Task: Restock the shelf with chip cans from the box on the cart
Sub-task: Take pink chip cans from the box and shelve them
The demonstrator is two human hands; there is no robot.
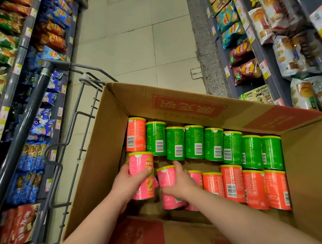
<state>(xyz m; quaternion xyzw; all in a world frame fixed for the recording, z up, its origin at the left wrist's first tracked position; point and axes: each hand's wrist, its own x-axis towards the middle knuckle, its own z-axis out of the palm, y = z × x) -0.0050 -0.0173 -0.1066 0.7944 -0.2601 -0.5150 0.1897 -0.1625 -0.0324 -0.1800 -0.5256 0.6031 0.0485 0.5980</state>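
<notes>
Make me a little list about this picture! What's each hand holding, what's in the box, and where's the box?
left hand: grips a pink Lay's can
right hand: grips a second pink can
box: open cardboard, on the cart
back row: seven green cans, one orange can at the left end
front row: four orange cans on the right
both sides: snack bags on shelves

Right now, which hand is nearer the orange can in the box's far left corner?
Left. The left hand, gripping a pink can, sits just short of that orange can; the right hand grips a second pink can farther right.
</notes>
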